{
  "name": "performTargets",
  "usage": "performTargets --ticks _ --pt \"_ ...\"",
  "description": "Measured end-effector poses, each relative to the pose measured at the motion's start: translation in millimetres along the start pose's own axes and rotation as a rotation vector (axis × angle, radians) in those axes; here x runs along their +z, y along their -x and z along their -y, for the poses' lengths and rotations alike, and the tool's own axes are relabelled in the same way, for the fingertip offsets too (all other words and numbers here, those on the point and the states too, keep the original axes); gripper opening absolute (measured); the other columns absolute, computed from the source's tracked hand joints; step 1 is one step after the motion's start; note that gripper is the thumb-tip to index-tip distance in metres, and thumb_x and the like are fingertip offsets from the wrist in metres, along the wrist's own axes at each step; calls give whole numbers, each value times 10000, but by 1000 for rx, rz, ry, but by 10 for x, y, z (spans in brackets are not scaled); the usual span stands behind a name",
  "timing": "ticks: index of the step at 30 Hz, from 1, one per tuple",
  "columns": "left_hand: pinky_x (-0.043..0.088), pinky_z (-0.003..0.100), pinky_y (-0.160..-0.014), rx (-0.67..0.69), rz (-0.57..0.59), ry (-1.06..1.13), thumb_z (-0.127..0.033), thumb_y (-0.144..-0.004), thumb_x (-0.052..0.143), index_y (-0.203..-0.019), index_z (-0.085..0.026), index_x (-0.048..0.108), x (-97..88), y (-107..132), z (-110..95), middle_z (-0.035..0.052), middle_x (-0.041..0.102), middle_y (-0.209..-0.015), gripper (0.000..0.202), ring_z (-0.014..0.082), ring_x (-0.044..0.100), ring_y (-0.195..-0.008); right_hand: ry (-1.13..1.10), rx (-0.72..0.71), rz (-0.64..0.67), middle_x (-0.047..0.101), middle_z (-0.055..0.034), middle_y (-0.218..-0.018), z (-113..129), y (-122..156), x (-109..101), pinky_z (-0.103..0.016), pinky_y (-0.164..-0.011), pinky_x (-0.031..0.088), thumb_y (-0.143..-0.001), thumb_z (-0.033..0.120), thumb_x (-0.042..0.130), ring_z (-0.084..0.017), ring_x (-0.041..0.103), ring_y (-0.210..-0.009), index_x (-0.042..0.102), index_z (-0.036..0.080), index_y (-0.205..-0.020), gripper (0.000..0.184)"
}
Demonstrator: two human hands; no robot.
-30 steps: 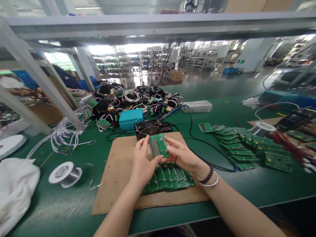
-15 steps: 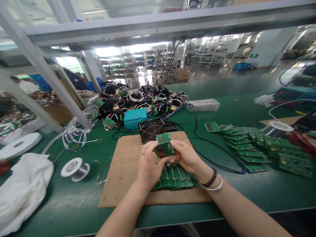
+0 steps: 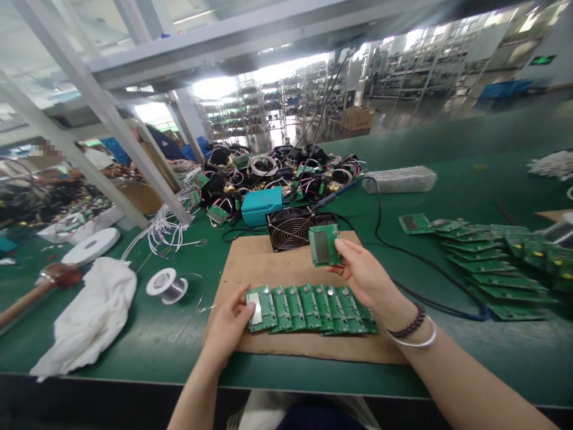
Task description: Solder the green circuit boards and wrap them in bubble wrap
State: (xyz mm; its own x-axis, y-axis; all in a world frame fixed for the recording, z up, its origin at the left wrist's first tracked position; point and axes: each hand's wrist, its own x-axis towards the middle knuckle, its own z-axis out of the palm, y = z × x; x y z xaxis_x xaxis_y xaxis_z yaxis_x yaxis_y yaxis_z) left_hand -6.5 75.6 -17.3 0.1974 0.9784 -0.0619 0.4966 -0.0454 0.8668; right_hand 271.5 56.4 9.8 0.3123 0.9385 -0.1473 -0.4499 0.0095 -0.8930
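Observation:
My right hand (image 3: 363,272) pinches a green circuit board with a grey display (image 3: 323,246) by its right edge, raised over the cardboard sheet (image 3: 250,257). Lower down, my left hand (image 3: 230,322) grips the leftmost circuit board (image 3: 264,310) of a row, its thumb on the pale display. Several more circuit boards (image 3: 311,310) overlap to the right of it, lying slanted on the cardboard. A black fan (image 3: 290,230) stands just behind the raised board.
Fanned circuit boards (image 3: 496,269) lie at right. A teal box (image 3: 262,206) and heaped wired parts (image 3: 277,170) are behind the fan. A solder spool (image 3: 166,286), white cloth (image 3: 96,313) and white reel (image 3: 92,246) are at left. A black cable (image 3: 412,292) crosses the table.
My hands have moved apart from the one board they both held. The right keeps a board, raised; the left has gone down and left to the row's end. The view has shifted right-to-left.

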Motion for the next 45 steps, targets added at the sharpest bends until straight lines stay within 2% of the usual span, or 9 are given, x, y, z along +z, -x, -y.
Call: performTargets --ticks 5,9,14,18,23,26,32,39,45 --pt "370 551 -1046 103 -137 -193 -344 -661 686 -1045 -190 688 83 3 -69 114 638 -1096 415 326 552 -1113 20 48 85 727 -40 -827 -64 18 57 -233 -579 478 -568 530 794 -129 612 -683 699 178 -822 444" --pt "381 522 -1066 307 -171 -334 -299 -757 623 -1170 -232 610 103 22 -275 105 579 -1268 419 296 515 -1211 61 106 217 738 -60 -848 -29 123 137 -274 -615 499 -566 467 811 -154 633 -694 727 171 -845 416" --pt "337 520 -1124 577 -34 -448 -263 -716 722 -1442 -264 283 341 35 -591 116 403 -1470 848 292 353 -1380 219 131 455 744 -51 -900 -40 255 197 -324 -770 519 -628 443 792 -170 653 -795 738 172 -936 415" --pt "360 521 -1112 555 109 -410 -255 -675 756 -1453 -249 281 392 0 -660 140 446 -1427 912 316 397 -1350 246 150 586 739 -50 -907 -80 292 197 -343 -838 517 -649 448 782 -175 664 -838 739 176 -955 412" --pt "282 530 -1154 302 1 -349 -224 -653 739 -1442 -265 313 -91 3 -381 104 411 -1470 897 292 349 -1388 162 148 342 722 -40 -805 -11 224 112 -268 -664 527 -606 433 818 -114 631 -667 735 192 -938 418" --pt "239 545 -1162 169 121 -356 -226 -635 752 -1434 -232 350 -329 36 -183 136 387 -1493 894 308 322 -1404 80 150 182 695 -17 -731 50 165 54 -234 -590 501 -532 406 853 -84 585 -584 731 190 -843 398" --pt "250 523 -1163 206 341 -389 -202 -627 778 -1427 -281 372 -272 115 -82 110 362 -1515 901 283 314 -1414 97 169 129 675 -22 -718 67 122 31 -243 -551 485 -518 375 844 -90 556 -566 718 186 -812 371" --pt "403 485 -1065 194 -275 -592 -285 -798 595 -1211 -218 611 -634 153 379 105 616 -1266 419 274 539 -1216 153 168 74 677 -27 -706 81 111 28 -243 -531 488 -458 396 868 -98 559 -561 718 192 -786 414" --pt "534 438 -805 154 -438 -563 -413 -889 412 -895 -181 722 -744 365 660 112 699 -826 387 267 653 -829 195 200 -7 684 -23 -687 59 110 48 -220 -529 489 -366 423 895 -94 565 -558 733 195 -744 470"
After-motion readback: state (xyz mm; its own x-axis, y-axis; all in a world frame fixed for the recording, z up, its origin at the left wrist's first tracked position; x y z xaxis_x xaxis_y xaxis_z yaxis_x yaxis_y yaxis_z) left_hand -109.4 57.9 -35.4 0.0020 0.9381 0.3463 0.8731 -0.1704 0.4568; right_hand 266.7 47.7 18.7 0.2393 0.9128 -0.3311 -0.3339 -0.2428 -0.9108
